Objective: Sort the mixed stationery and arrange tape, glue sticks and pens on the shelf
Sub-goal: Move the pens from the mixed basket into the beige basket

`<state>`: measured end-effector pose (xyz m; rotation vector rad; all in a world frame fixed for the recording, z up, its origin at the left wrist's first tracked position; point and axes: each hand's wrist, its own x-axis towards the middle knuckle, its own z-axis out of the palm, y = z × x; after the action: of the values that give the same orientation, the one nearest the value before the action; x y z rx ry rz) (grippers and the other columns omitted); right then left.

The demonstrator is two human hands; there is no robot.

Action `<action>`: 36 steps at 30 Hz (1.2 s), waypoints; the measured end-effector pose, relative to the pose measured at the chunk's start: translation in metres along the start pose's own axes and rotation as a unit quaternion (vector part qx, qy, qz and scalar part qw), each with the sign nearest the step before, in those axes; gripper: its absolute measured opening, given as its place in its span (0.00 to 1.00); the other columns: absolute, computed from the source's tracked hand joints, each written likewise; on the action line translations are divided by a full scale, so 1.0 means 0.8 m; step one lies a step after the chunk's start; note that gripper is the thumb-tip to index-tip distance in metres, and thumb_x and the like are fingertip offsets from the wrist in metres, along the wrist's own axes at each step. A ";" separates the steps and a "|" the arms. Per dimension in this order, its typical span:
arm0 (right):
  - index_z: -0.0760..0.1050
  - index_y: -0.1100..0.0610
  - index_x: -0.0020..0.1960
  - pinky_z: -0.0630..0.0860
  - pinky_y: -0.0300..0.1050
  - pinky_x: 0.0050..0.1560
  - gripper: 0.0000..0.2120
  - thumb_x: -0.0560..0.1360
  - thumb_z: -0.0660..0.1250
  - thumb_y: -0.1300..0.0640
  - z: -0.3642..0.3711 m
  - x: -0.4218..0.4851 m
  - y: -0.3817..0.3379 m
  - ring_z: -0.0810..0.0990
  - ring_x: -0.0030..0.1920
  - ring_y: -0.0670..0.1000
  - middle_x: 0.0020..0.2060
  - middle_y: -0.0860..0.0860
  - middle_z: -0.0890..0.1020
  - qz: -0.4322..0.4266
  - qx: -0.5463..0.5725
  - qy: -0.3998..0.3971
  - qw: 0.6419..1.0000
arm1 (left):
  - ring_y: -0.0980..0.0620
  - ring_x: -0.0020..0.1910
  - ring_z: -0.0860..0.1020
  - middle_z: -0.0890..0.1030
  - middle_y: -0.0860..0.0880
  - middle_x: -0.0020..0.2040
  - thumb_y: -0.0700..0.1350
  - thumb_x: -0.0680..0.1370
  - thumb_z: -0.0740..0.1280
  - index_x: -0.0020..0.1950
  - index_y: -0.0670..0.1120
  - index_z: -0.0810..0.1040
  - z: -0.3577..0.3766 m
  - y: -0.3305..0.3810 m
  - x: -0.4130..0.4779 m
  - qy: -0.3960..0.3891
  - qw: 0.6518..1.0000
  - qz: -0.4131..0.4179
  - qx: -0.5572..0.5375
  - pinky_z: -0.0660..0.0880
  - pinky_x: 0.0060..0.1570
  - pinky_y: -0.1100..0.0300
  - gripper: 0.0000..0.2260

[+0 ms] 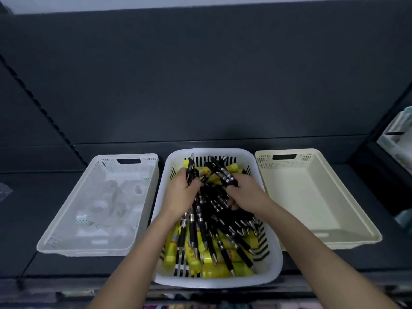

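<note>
Sitting side by side on the dark shelf point(26, 219), a white perforated tray point(84, 253) of clear tape rolls point(98, 208), a white slotted basket point(214, 283) and a cream perforated tray point(301, 197) leave bare shelf at far left. Inside the basket, the left hand point(180, 192) and right hand point(247, 192) each grip a bunch of black pens point(200, 219) above yellow glue sticks point(214, 270).

Bare forearms; left hand point(180, 194), right hand point(248, 194).
</note>
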<state>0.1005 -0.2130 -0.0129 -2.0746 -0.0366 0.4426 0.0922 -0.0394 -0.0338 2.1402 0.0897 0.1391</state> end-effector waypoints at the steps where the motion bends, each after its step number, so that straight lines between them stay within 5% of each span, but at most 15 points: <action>1: 0.72 0.64 0.56 0.76 0.39 0.31 0.10 0.78 0.57 0.64 -0.001 -0.003 -0.002 0.77 0.32 0.48 0.37 0.55 0.76 0.004 0.031 0.003 1.000 | 0.51 0.33 0.70 0.73 0.48 0.36 0.43 0.79 0.62 0.46 0.41 0.71 -0.002 0.006 0.002 0.004 1.000 0.006 -0.008 0.66 0.33 0.56 0.06; 10: 0.74 0.60 0.45 0.70 0.40 0.27 0.06 0.77 0.58 0.65 -0.036 -0.030 -0.003 0.72 0.26 0.48 0.29 0.55 0.75 -0.011 0.197 0.037 0.980 | 0.49 0.34 0.73 0.77 0.49 0.32 0.41 0.77 0.60 0.38 0.45 0.71 0.003 0.075 0.018 0.011 0.978 -0.054 -0.202 0.70 0.39 0.52 0.08; 13: 0.72 0.60 0.42 0.69 0.40 0.28 0.08 0.76 0.58 0.67 -0.062 -0.035 0.003 0.72 0.26 0.47 0.30 0.55 0.74 -0.029 0.223 0.046 0.973 | 0.50 0.31 0.71 0.74 0.49 0.30 0.40 0.78 0.59 0.36 0.45 0.69 0.021 0.101 0.020 0.011 0.964 -0.074 -0.256 0.68 0.34 0.56 0.10; 21: 0.74 0.64 0.50 0.69 0.40 0.28 0.07 0.76 0.58 0.68 -0.152 -0.049 0.046 0.73 0.31 0.49 0.41 0.57 0.76 -0.023 0.265 0.109 0.958 | 0.51 0.26 0.68 0.72 0.50 0.27 0.38 0.78 0.58 0.37 0.45 0.67 0.102 0.165 0.040 -0.021 0.929 -0.106 -0.354 0.64 0.28 0.61 0.10; 30: 0.74 0.66 0.51 0.70 0.41 0.28 0.06 0.75 0.61 0.68 -0.216 -0.058 0.120 0.73 0.31 0.49 0.40 0.60 0.74 0.065 0.248 0.139 0.956 | 0.48 0.34 0.73 0.76 0.48 0.32 0.40 0.77 0.61 0.37 0.43 0.73 0.208 0.183 0.047 -0.126 0.951 -0.143 -0.244 0.69 0.41 0.55 0.09; 36: 0.74 0.62 0.41 0.69 0.42 0.27 0.06 0.73 0.59 0.67 -0.210 -0.040 0.145 0.72 0.28 0.50 0.35 0.58 0.74 0.141 0.211 0.103 0.962 | 0.49 0.34 0.74 0.76 0.44 0.36 0.38 0.78 0.60 0.38 0.43 0.74 0.244 0.175 0.054 -0.191 0.959 -0.148 -0.150 0.70 0.36 0.61 0.10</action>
<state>0.1073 -0.4192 -0.0237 -1.6955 0.4469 0.3659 0.1624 -0.2728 -0.0182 1.7901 0.1499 -0.4115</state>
